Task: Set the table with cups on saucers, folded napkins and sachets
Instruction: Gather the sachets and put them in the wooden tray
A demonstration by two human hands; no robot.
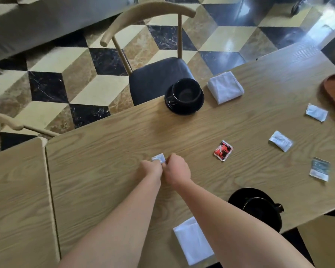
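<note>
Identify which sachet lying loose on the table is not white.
The red and black sachet, lying nearest the hands. The three sachets further right are white or pale grey.

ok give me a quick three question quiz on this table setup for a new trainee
1. True or false: the far black cup sits on a saucer at the table edge by the chair.
2. Multiple choice: what do the left hand and right hand hold between them? A) a folded napkin B) a small pale sachet C) a cup
3. Fill in: the one brightly coloured sachet lying loose on the table is black and ____.

Key: 1 true; 2 B; 3 red.
</note>
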